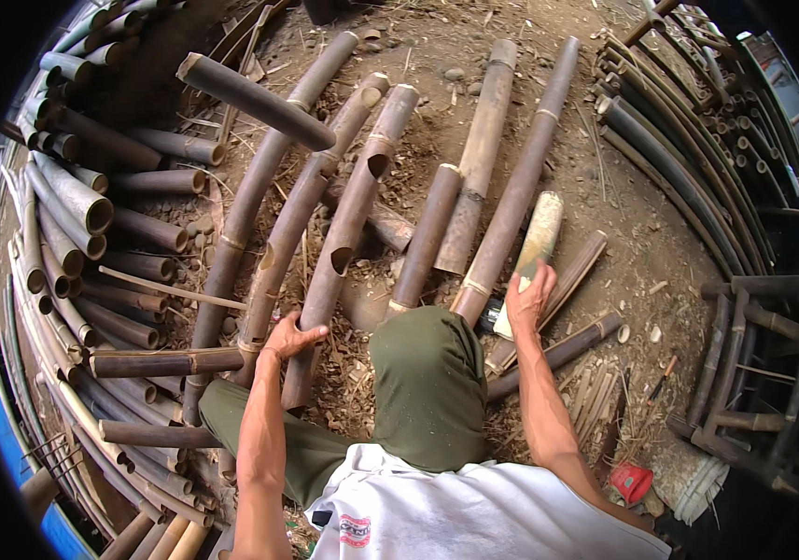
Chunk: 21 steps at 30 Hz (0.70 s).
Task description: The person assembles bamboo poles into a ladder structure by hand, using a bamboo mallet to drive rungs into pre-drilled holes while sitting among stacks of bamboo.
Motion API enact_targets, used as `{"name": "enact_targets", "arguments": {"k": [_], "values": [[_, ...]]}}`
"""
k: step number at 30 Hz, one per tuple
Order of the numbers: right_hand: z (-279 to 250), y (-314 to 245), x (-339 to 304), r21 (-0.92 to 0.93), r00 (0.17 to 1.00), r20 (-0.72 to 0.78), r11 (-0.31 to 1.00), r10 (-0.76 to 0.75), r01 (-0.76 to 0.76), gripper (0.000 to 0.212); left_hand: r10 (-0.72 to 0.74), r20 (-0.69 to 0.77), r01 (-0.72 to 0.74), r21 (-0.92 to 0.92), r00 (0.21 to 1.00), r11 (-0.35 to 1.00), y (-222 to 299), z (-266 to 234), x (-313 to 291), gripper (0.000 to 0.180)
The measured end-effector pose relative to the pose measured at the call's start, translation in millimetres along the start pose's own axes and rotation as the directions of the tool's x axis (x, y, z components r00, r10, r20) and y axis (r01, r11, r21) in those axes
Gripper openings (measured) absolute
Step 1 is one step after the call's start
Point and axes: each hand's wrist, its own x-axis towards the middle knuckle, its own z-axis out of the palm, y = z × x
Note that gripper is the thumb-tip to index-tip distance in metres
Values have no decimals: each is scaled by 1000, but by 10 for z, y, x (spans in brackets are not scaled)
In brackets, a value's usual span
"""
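Observation:
My left hand [289, 338] grips the lower part of a brown bamboo pole [355, 217], its thumb lying across the top. Two dark notches are cut into that pole. To the right, my right hand [530, 297] is closed around a pale, thick wooden stick [541, 229] with a greenish patch near the fingers. Behind my right wrist, a small dark object is partly hidden. Left of the held pole lies another notched bamboo pole [299, 210]. Between my hands, a shorter bamboo piece [427, 233] and a long bamboo pole [523, 177] point away from me.
Stacked bamboo tubes [91, 215] crowd the left side. A loose bamboo tube [255, 101] lies across the poles ahead. More bamboo [670, 159] is piled at the far right, above a bamboo frame [759, 373]. A red object [631, 483] and a thin tool [665, 373] lie at lower right.

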Motion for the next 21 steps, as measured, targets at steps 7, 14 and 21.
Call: {"name": "enact_targets", "arguments": {"k": [7, 14, 21], "values": [[678, -1196, -232, -46, 563, 805, 966, 187, -255, 71, 401, -761, -36, 447, 511, 894, 184, -370, 136, 66], [772, -1000, -562, 306, 663, 731, 791, 161, -530, 55, 131, -424, 183, 623, 896, 761, -194, -741, 6, 61], [302, -1042, -265, 601, 585, 798, 242, -142, -762, 50, 75, -464, 292, 665, 883, 687, 37, -611, 37, 57]]}}
